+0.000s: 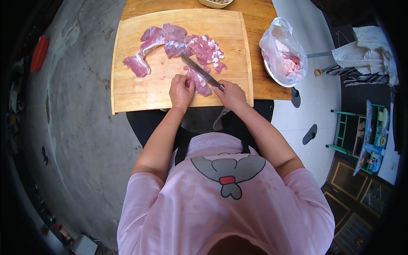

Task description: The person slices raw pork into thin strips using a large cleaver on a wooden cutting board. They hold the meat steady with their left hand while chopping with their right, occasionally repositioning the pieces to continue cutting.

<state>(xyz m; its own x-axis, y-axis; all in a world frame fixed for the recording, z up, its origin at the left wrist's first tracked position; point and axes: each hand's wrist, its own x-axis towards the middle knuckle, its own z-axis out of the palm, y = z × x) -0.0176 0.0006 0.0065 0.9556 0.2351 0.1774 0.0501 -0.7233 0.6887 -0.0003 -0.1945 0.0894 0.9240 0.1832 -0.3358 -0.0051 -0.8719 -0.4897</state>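
Observation:
On the wooden cutting board (146,92), my left hand (181,92) rests with curled fingers against the left edge of a piece of raw meat (202,89), steadying it. My right hand (234,95) grips the handle of a kitchen knife (199,70). Its blade slants up and left over that piece, with the tip close to a larger chunk of meat (175,48). Diced meat and white fat (205,51) lie beyond the blade. Farther left are larger slabs (173,32) and a strip edged with fat (137,65).
The board lies on a wooden table (261,19). At its right edge a white bowl (269,71) holds a clear plastic bag (275,32) with more raw meat. A small basket (216,4) stands at the far edge. My legs are beneath the board's near edge.

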